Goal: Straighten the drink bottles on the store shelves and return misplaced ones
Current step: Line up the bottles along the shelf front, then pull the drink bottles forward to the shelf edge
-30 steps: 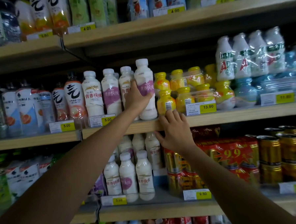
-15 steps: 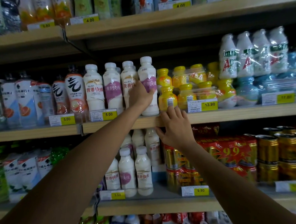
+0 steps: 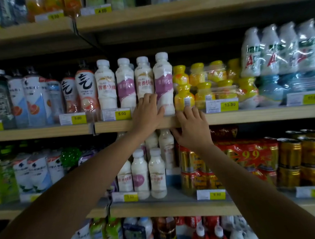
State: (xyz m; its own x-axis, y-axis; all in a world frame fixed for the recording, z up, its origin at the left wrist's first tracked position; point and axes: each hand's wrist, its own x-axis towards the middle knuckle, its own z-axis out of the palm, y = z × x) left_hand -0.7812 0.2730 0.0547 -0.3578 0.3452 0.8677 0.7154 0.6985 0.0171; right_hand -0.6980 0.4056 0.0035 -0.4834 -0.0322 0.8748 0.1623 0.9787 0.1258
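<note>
- Reaching up from below in the head view, both bare arms meet at the middle shelf (image 3: pixel 244 115), a pale wooden board with yellow price tags along its front edge.
- The left hand (image 3: pixel 148 111) lies with fingers loosely spread against the lower bodies of two white milk bottles; it presses on them rather than closing round either.
- The rightmost white milk bottle (image 3: pixel 163 82), with a purple label, stands upright at the end of a row of four, touching the left hand's fingertips near its base.
- Its neighbour, the cream-labelled bottle (image 3: pixel 144 78), stands just beside it, partly behind the same hand.
- The right hand (image 3: pixel 192 128) rests flat and open on the shelf's front edge, fingers reaching up to the foot of a yellow bottle pack (image 3: pixel 184 98); it holds nothing.
- Below, more white bottles (image 3: pixel 156 172) stand on the lower shelf, beside shrink-wrapped gold cans (image 3: pixel 290 160).
- Right of the yellow packs sit wrapped white bottle packs (image 3: pixel 279 49).
</note>
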